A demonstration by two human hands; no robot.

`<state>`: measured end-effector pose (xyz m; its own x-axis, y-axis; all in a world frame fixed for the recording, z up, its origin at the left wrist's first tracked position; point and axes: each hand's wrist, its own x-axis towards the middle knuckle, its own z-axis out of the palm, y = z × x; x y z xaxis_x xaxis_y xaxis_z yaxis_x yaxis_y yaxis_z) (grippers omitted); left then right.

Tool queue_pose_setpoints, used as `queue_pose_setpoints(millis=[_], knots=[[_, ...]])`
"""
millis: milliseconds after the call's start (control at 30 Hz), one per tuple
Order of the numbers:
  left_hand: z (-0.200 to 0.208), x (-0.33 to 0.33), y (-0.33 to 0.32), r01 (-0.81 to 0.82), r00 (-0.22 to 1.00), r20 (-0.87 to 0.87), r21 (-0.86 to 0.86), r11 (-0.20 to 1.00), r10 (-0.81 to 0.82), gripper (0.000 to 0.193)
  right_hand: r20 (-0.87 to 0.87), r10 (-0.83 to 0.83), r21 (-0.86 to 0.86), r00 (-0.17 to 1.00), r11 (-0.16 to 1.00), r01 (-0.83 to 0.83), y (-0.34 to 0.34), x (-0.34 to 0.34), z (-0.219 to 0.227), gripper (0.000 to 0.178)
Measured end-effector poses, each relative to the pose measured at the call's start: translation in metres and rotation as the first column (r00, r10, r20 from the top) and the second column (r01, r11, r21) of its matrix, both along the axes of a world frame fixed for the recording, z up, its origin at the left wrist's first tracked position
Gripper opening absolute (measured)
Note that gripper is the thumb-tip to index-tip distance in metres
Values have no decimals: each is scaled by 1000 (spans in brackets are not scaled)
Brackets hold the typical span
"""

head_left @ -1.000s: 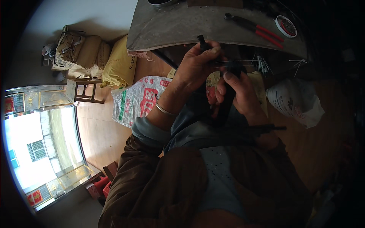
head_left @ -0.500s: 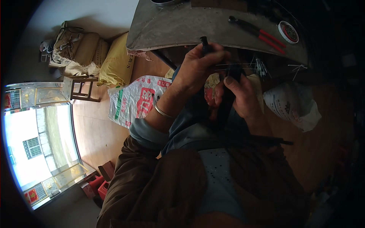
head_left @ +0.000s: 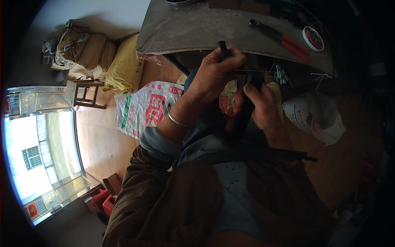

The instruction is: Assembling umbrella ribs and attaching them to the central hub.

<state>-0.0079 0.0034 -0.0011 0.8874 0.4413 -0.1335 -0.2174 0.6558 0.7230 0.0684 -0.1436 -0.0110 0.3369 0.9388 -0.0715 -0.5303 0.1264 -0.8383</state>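
In front of my lap, my left hand (head_left: 216,70) is closed around a black-handled tool (head_left: 222,45). Its rounded end sticks up above the fist, and the rest is hidden by the fingers. My right hand (head_left: 263,105) grips a long dark bar-like piece (head_left: 243,117), thumb laid on top; its exact kind is too dark to tell. Thin pale wires (head_left: 263,71) run across the top of that piece, between the two hands and out to the right. A bundle of thin rods (head_left: 280,76) lies just beyond my right hand.
Ahead stands a grey table (head_left: 185,31), bearing red-handled pliers (head_left: 286,43) and a round white tin (head_left: 312,38). A white printed sack (head_left: 140,109) lies on the floor at left, near full sacks (head_left: 123,66) and a wooden stool (head_left: 88,94). At right sits a plastic bag (head_left: 314,117).
Both hands keep their holds and stay nearly in place. The left hand and its tool have shifted very slightly; the whole view has tilted a little.
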Motion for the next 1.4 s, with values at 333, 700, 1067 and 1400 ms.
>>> queue_pose_setpoints(millis=[333, 700, 1067, 1400], knots=[[-3, 2, 3, -2, 1000, -6, 50, 999, 2, 10, 24, -30, -16, 999, 999, 30, 3, -2, -2, 27], [1, 0, 2, -33, 999, -11, 68, 997, 34, 11, 102, -21, -10, 995, 1000, 22, 6, -1, 4, 31], [2, 0, 2, -55, 997, -43, 122, 991, 61, 10, 110, -35, -37, 993, 999, 39, 10, -6, 11, 33], [18, -7, 2, -56, 994, -79, 206, 977, 74, 11, 60, -74, -64, 995, 995, 78, 9, -13, 4, 30]])
